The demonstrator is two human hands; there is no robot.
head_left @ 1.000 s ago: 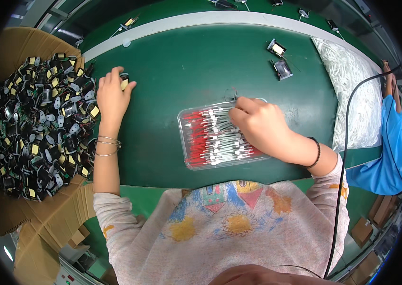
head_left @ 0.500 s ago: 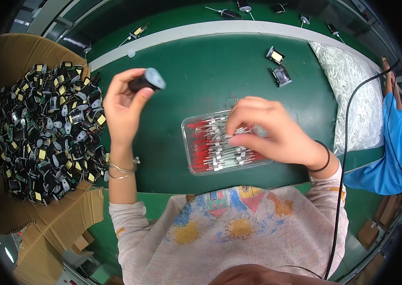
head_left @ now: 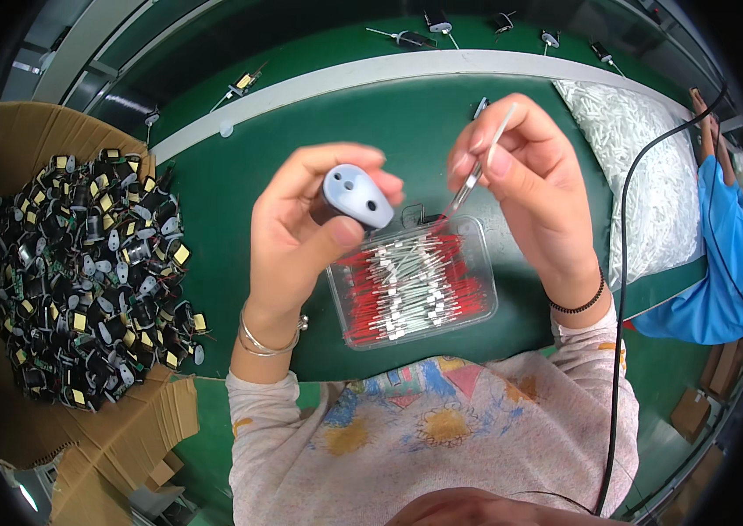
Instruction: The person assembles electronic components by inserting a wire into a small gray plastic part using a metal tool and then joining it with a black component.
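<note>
My left hand (head_left: pixel 288 232) is closed around a black part with a grey cap (head_left: pixel 354 195). The cap is tilted toward me and shows several dark holes. To its right, my right hand (head_left: pixel 536 171) pinches a thin white-and-metal rod (head_left: pixel 471 181) with a red lower end. The rod slants, its red end down over the far edge of a clear plastic tray (head_left: pixel 489 272), apart from the grey cap. Inside the tray lie many thin rods (head_left: pixel 411 285) with red ends and white collars.
At left, a cardboard box (head_left: pixel 56 131) holds a heap of black-and-grey parts (head_left: pixel 91 280). A clear bag of small white pieces (head_left: pixel 626 167) lies at right. A black cable (head_left: pixel 624 237) hangs down beside my right arm. A person in blue (head_left: pixel 709 263) is at far right.
My left hand has come right to the tray's far side, turning the grey cap toward me. My right hand has risen from the tray with a rod. The view has shifted slightly.
</note>
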